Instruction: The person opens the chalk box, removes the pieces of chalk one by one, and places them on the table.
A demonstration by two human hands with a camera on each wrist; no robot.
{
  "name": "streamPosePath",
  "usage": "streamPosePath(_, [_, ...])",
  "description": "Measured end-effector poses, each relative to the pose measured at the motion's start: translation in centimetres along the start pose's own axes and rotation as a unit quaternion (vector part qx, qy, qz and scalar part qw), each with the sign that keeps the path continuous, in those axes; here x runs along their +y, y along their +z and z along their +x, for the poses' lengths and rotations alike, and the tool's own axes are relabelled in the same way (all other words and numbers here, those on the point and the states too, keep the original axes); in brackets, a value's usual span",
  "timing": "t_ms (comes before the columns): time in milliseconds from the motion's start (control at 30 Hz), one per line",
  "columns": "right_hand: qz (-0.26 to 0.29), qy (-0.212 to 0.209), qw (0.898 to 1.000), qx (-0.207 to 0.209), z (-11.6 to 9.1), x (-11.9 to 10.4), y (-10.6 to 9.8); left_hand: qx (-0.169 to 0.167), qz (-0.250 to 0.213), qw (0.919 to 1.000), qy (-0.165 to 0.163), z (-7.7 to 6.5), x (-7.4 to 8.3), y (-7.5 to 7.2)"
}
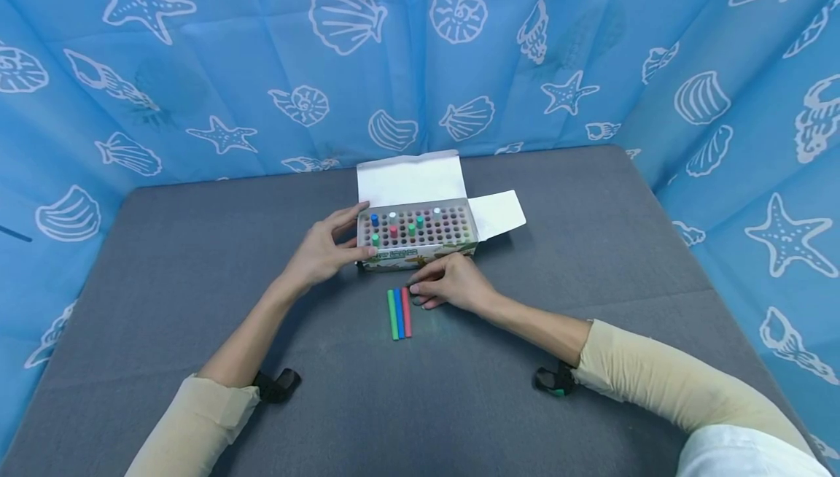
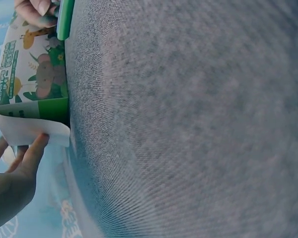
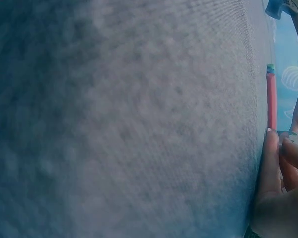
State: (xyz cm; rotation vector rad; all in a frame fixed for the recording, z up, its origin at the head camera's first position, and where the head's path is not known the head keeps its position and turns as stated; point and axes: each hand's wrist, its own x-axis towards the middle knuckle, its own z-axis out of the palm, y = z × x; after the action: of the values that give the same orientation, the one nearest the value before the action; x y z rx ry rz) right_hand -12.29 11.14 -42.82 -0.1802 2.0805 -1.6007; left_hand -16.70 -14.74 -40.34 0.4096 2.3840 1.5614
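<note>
A box [image 1: 420,257] printed with animal pictures stands with its white lid [image 1: 412,179] folded back. Its grid of round holes holds several short coloured ends, blue, white, red and green. My left hand [image 1: 323,249] grips the box's left end, thumb at the front corner and fingers toward the back; in the left wrist view fingertips touch a white end flap [image 2: 30,130]. In front lie a green stick [image 1: 393,314], a blue stick [image 1: 399,313] and a red stick [image 1: 407,313], side by side. My right hand [image 1: 456,284] has its fingertips against the red stick's far end, with nothing seen between them.
Another white flap [image 1: 496,214] sticks out from the box's right end. The grey cloth-covered table [image 1: 558,243] spreads around it. A blue curtain [image 1: 407,61] with shell prints hangs behind. Black straps [image 1: 277,386] are on both forearms.
</note>
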Motion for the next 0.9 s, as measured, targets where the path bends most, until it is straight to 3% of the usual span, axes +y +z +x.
streamPosePath(200, [-0.028, -0.022, 0.999, -0.011, -0.2, -0.4, -0.3, -0.001, 0.0, 1.0, 0.002, 0.0, 0.0, 0.0])
streamPosePath(467, [-0.103, -0.093, 0.989, -0.05, -0.7, -1.3, -0.9, -0.002, -0.002, 1.0, -0.002, -0.1, -0.1, -0.1])
streamPosePath(900, [-0.093, -0.141, 0.985, -0.045, -1.3, -3.6, -2.8, 0.003, -0.006, 1.0, -0.004, 0.1, -0.2, 0.0])
